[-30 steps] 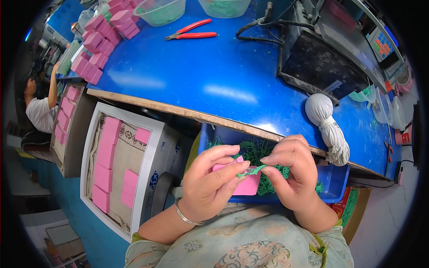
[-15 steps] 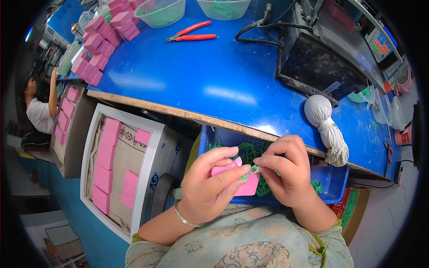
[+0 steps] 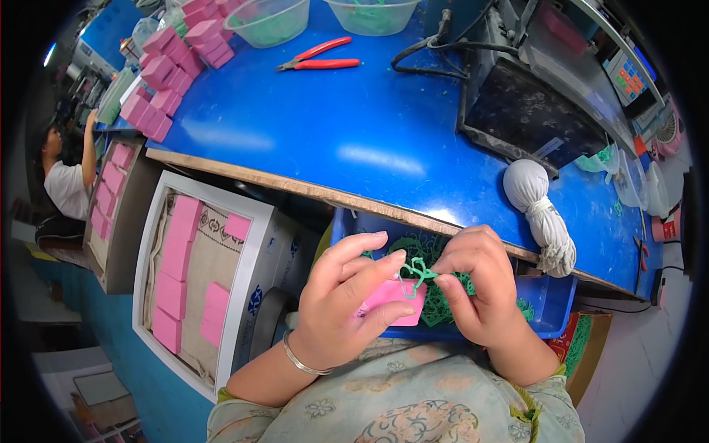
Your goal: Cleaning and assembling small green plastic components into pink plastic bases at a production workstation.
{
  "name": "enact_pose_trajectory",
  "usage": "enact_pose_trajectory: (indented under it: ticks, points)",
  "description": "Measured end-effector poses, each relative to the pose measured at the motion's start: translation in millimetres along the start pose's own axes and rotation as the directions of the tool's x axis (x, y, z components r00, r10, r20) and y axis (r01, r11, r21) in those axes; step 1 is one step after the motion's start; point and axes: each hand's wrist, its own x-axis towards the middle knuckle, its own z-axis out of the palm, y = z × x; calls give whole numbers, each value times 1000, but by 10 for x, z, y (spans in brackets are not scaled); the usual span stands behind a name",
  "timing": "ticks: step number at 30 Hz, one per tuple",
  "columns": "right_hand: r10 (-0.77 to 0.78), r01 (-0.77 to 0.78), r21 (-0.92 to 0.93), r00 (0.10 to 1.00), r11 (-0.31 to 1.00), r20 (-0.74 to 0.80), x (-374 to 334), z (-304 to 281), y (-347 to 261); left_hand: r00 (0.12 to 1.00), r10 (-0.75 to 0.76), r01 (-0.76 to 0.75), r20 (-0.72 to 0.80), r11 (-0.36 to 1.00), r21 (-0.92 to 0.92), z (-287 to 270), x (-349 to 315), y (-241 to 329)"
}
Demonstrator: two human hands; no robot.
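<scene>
Left hand (image 3: 346, 299) on pink block (image 3: 410, 297), right hand (image 3: 481, 286) on green piece (image 3: 421, 273).
Left grasps block; right pinches piece between fingertips, blue tray (image 3: 552, 297) just beyond.

Head-worn fisheye cam, L one of pair, looks down fr. above, hands (image 3: 341, 297) close, bench (image 3: 295, 118) beyond.

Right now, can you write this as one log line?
left hand: holding pink block | right hand: pinching green piece | blue bin: green scraps inside
</scene>
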Motion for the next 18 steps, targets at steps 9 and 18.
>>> enact_pose_trajectory:
  ticks: [9, 18]
  points:
    - [-19, 23, -52, 997, 998, 75, 9, 30, -14, 998, 6, -4, 61, 999, -43, -19, -28, -35]
    - [-48, 48, -36, 999, 998, -8, 19, -6, -39, 999, -27, 26, 35, 999, 27, -31, -54, -39]
